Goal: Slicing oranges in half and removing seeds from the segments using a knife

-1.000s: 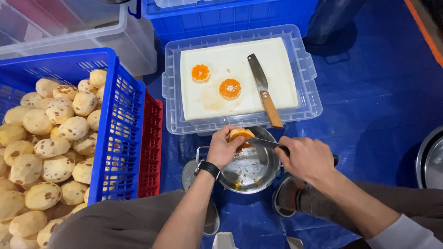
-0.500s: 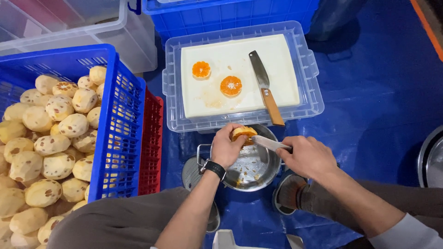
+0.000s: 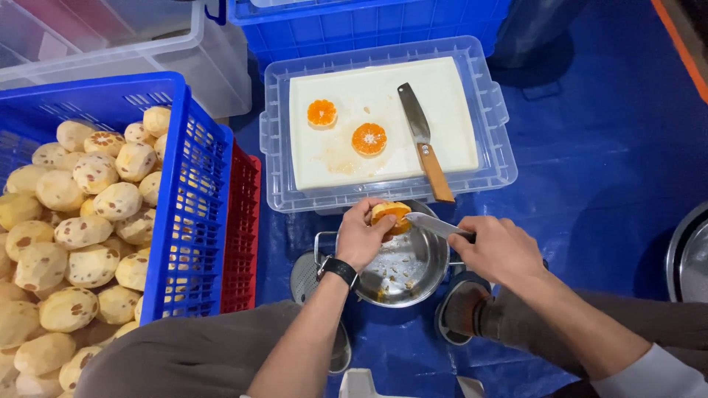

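An orange half [image 3: 389, 216] is gripped in the left hand [image 3: 361, 237], held just above the steel bowl [image 3: 402, 267] — fingers wrapped round the rind, cut face turned toward the blade. In the right hand [image 3: 500, 250] a small knife [image 3: 435, 225] is clasped by its handle, its tip laid against the fruit's edge.

For this step to go well, the fruit is best kept over the bowl, so that seeds and drips are caught; a scatter of pips and juice can already be seen at the bottom. The point should be worked in shallowly, it seems, and the thumb kept clear of the blade's path — the gap between fingertips and steel looks small. Only light pressure is likely wanted, since the flesh would tear easily.

Behind the bowl, two more orange halves [image 3: 369, 138] are laid cut side up on a white cutting board [image 3: 457, 96], set in a clear plastic tub lid [image 3: 500, 118]. A larger wooden-handled knife [image 3: 425, 141] is rested beside them. To the left, a blue crate [image 3: 193, 191] is heaped with peeled, pale fruit [image 3: 88, 214]; a red crate [image 3: 242, 228] is wedged just beside it.
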